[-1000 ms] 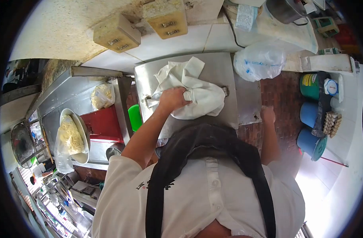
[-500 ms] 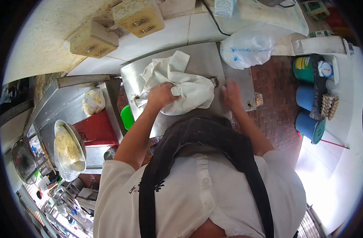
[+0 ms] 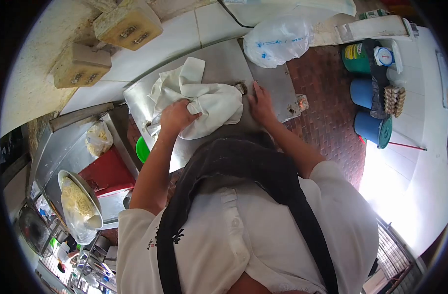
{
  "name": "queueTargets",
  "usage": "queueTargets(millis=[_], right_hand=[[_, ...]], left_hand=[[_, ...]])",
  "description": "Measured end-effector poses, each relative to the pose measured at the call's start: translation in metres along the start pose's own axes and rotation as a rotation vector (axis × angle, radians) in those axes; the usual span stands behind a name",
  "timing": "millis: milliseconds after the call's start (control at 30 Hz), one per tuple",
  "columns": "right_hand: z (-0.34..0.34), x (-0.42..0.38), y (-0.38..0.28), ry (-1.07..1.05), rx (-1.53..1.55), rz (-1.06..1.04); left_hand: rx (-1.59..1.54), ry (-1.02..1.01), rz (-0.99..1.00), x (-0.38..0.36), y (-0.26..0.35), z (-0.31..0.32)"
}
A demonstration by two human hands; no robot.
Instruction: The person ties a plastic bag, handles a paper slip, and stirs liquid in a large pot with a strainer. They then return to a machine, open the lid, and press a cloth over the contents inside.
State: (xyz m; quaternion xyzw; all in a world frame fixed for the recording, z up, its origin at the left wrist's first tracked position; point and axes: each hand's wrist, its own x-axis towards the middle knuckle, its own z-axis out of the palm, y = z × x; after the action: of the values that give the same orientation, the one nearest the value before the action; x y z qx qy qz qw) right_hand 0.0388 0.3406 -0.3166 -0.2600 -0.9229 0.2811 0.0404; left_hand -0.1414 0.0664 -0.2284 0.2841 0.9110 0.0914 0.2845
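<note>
A crumpled white cloth (image 3: 212, 103) lies bunched on the stainless steel worktop (image 3: 221, 59). My left hand (image 3: 176, 117) is closed on the cloth's near left part, with a fold between thumb and fingers. To the right of the cloth, my right hand (image 3: 263, 105) rests at the seam where the worktop meets a second metal panel (image 3: 280, 90). Its fingers are extended and hold nothing. A small metal latch or hinge (image 3: 241, 88) sits between that hand and the cloth.
A clear plastic bag (image 3: 278, 41) stands behind the panel. On the left are a bowl of noodles (image 3: 79, 201), a bagged portion of noodles (image 3: 99, 138), a red board (image 3: 108, 171) and a green container (image 3: 142, 149). Blue buckets (image 3: 368, 127) and egg trays (image 3: 394, 100) stand right.
The view has shifted and turned slightly, so the scene sits further left. My left hand stays on the cloth. My right hand remains beside the latch, its fingers now less blurred.
</note>
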Motion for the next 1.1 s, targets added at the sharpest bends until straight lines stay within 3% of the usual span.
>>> queueTargets(millis=[67,133,200,233,300,533,833,900,1100], right_hand=[[-0.013,0.008,0.055,0.029,-0.124,-0.099],[-0.041,0.01,0.11,0.245,-0.251,-0.022],[-0.074,0.006,0.139,0.091,-0.496,0.438],[-0.084,0.001,0.147,0.091,-0.496,0.439],[-0.093,-0.003,0.158,-0.159,-0.53,0.716],[-0.078,-0.008,0.162,-0.12,-0.409,0.742],[-0.078,-0.024,0.182,-0.079,-0.575,0.405],[-0.084,-0.027,0.186,-0.088,-0.607,0.214],[-0.098,-0.031,0.18,-0.125,-0.558,0.215]], left_hand=[[-0.002,0.047,0.024,0.002,0.002,-0.003],[0.023,-0.065,-0.046,0.0,0.009,-0.012],[0.021,-0.063,-0.045,0.0,0.007,-0.009],[0.022,-0.055,-0.046,0.0,0.007,-0.009],[0.03,-0.054,-0.043,0.001,0.008,-0.011],[0.02,-0.051,-0.03,0.001,0.005,-0.007],[0.017,-0.035,-0.002,0.001,0.002,-0.006],[0.022,-0.036,-0.004,0.001,0.002,-0.005],[0.036,-0.051,-0.027,0.001,0.003,-0.007]])
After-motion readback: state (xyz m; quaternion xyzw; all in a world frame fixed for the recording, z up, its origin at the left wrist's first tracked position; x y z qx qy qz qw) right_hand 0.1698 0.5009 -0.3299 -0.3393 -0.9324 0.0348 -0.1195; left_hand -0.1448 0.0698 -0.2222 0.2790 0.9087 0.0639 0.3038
